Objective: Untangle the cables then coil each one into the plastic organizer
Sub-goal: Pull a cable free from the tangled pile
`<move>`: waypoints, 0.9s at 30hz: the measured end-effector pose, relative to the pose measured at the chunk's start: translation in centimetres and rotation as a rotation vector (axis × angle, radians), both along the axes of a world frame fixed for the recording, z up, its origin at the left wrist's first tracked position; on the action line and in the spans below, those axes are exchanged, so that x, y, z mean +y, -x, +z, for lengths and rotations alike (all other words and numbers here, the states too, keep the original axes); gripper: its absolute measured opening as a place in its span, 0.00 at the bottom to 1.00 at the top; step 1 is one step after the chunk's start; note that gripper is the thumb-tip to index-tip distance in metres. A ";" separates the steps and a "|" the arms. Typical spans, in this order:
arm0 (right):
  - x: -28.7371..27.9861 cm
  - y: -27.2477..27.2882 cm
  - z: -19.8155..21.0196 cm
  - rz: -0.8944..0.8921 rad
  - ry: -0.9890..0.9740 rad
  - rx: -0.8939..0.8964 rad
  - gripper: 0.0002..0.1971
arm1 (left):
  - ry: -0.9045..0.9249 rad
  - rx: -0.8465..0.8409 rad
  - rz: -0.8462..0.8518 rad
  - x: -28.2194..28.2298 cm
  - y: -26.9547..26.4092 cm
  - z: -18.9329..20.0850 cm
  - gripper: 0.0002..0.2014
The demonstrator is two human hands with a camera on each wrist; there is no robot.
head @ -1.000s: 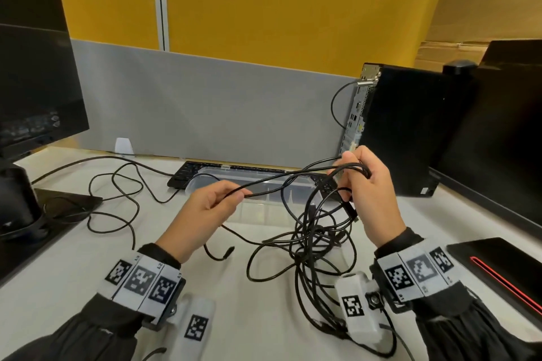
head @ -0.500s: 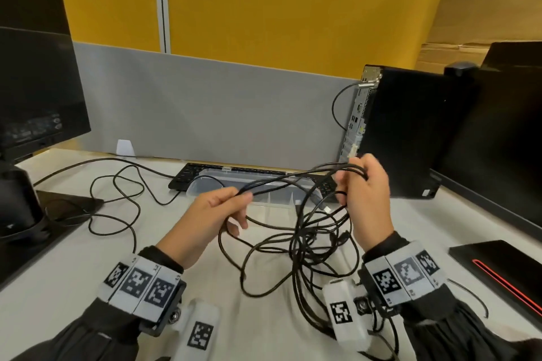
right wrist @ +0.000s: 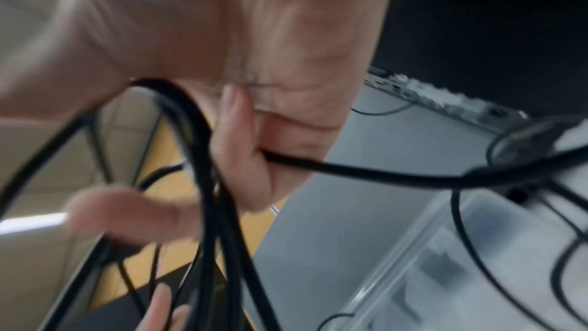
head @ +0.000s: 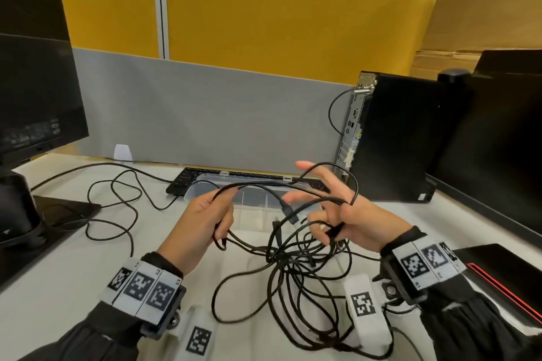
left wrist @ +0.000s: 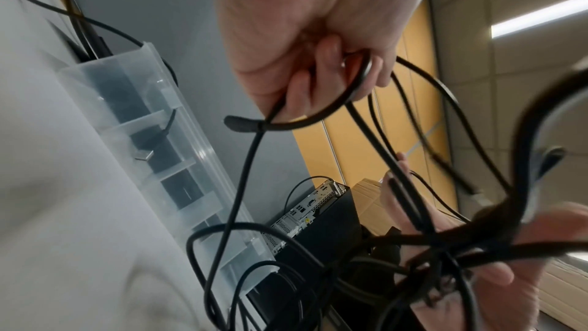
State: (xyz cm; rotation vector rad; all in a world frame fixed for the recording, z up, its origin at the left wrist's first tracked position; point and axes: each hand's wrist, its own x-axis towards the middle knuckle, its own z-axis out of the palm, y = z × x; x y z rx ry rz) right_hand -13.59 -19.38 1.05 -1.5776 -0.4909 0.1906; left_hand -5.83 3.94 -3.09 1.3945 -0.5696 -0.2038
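Note:
A tangle of black cables (head: 293,255) hangs between my hands over the white desk. My left hand (head: 225,205) grips one cable in curled fingers; the left wrist view shows that cable (left wrist: 318,112) looped through the left hand (left wrist: 334,77). My right hand (head: 322,214) has its upper fingers stretched out with strands draped over them. Its lower fingers curl round a cable (right wrist: 350,170), as the blurred right wrist view shows. The clear plastic organizer (head: 252,199) lies just behind the hands, with dividers (left wrist: 178,140) visible inside.
A black keyboard (head: 187,182) lies behind the organizer. A monitor (head: 35,82) and its base stand at the left, with another black cable (head: 117,214) snaking over the desk. A PC tower (head: 396,138), a second monitor (head: 498,141) and a black red-striped device (head: 498,272) are at the right.
My right hand has dropped and stretched out its upper fingers, letting strands hang over them. My left hand has shifted right and now grips the cable in curled fingers. The tangle hangs looser.

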 end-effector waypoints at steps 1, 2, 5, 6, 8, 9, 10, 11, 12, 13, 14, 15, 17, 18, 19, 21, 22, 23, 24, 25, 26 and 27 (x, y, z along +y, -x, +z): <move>0.2 -0.2 -0.1 0.051 -0.011 0.023 0.44 | -0.006 -0.009 0.002 -0.1 0.0 0.0 0.20; 0.5 -0.4 -0.2 0.068 -0.020 0.052 0.47 | -0.012 -0.019 0.006 -0.1 0.0 0.0 0.21; 1.9 -0.9 -0.8 0.071 -0.087 0.130 0.45 | -0.031 -0.049 0.030 -0.3 0.0 0.0 0.24; 2.4 -1.1 -1.0 0.054 -0.123 0.153 0.38 | -0.041 -0.054 0.041 -0.3 0.1 0.0 0.25; 3.3 -1.6 -0.9 -0.039 -0.159 0.176 0.22 | -0.058 -0.050 0.059 -0.3 0.1 0.1 0.26; 3.8 -1.8 -0.6 -0.104 -0.169 0.162 0.17 | -0.061 -0.034 0.070 -0.2 0.0 0.0 0.27; 4.1 -2.0 -0.4 -0.174 -0.204 0.129 0.14 | -0.061 -0.007 0.089 -0.1 -0.3 0.0 0.27; 4.3 -2.1 0.0 -0.234 -0.271 0.085 0.14 | -0.058 0.023 0.115 0.1 -0.6 -0.1 0.29; 4.3 -2.2 0.4 -0.287 -0.352 0.027 0.15 | -0.057 0.054 0.143 0.3 -1.0 -0.2 0.31; 4.2 -2.1 0.8 -0.334 -0.431 -0.036 0.15 | -0.054 0.085 0.161 0.6 -1.5 -0.4 0.32; 4.0 -2.1 1.1 -0.378 -0.500 -0.100 0.16 | -0.044 0.125 0.169 0.8 -1.8 -0.6 0.33; 3.7 -1.9 1.4 -0.431 -0.551 -0.156 0.16 | -0.039 0.159 0.169 1.0 -2.1 -0.7 0.34; 3.4 -1.7 1.4 -0.564 -0.591 -0.240 0.16 | -0.067 0.213 0.164 1.1 -2.4 -1.0 0.33; 3.4 -1.6 1.3 -0.621 -0.587 -0.275 0.16 | -0.085 0.241 0.159 1.0 -2.5 -1.0 0.31; 3.5 -1.5 1.3 -0.667 -0.571 -0.306 0.16 | -0.104 0.268 0.150 1.0 -2.7 -1.1 0.28; 3.6 -1.7 1.2 -0.743 -0.504 -0.363 0.15 | -0.132 0.322 0.120 1.4 -2.8 -1.1 0.21; 3.6 -1.8 1.3 -0.771 -0.459 -0.386 0.14 | -0.142 0.337 0.101 1.7 -2.9 -1.0 0.18; 3.6 -1.9 1.4 -0.788 -0.407 -0.405 0.14 | -0.162 0.330 0.078 2.0 -3.0 -0.9 0.13; 3.5 -2.1 1.5 -0.798 -0.345 -0.422 0.13 | -0.191 0.309 0.052 2.4 -3.1 -0.7 0.08; 3.5 -2.2 1.7 -0.804 -0.272 -0.437 0.13 | -0.223 0.267 0.021 2.9 -3.1 -0.6 0.11; 3.5 -2.3 1.9 -0.808 -0.186 -0.448 0.13 | -0.243 0.231 -0.004 3.6 -3.3 -0.3 0.20; 3.7 -2.3 2.1 -0.808 -0.082 -0.454 0.12 | -0.261 0.183 -0.017 4.3 -3.4 0.2 0.28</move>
